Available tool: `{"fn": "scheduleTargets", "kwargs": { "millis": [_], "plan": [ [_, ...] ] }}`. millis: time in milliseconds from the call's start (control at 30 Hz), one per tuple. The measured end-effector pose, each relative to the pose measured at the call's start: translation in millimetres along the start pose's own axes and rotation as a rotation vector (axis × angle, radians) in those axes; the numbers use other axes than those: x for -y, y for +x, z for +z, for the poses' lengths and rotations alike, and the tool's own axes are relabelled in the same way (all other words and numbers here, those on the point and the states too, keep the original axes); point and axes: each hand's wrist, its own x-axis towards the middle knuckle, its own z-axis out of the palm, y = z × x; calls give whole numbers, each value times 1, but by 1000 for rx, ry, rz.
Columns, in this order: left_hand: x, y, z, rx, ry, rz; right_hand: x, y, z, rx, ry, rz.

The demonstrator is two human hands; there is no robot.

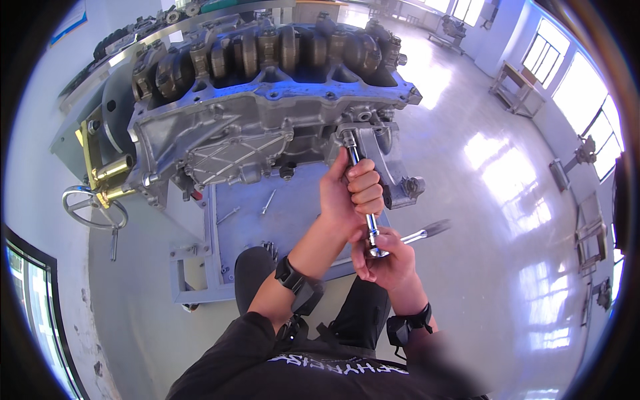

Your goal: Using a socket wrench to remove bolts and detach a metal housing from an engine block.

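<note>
Near: right hand point(395, 260) pinches the head of a ratchet wrench point(420, 235) between thumb and fingers; handle points right. Just beyond, left hand point(360, 189) wraps tightly around a chrome extension bar point(354, 155), its far end at the engine block's point(220, 127) right side. Bolts point(269, 201) lie left, on the stand panel point(293, 215). Far: crankshaft point(250, 57) spans the block.

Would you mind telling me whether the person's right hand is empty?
No, the right hand holds the ratchet head at the lower end of the shiny bar that the left hand is wrapped around.
</note>
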Motion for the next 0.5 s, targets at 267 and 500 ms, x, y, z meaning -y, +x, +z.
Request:
{"fn": "scheduleTargets", "kwargs": {
  "millis": [267,500],
  "plan": [
    [-4,-4,2,-9,79,-44,22,4,66,-443,-1769,-94],
    [-3,-5,6,-110,71,-29,16,10,77,-433,-2305,-26]
  ]
}}
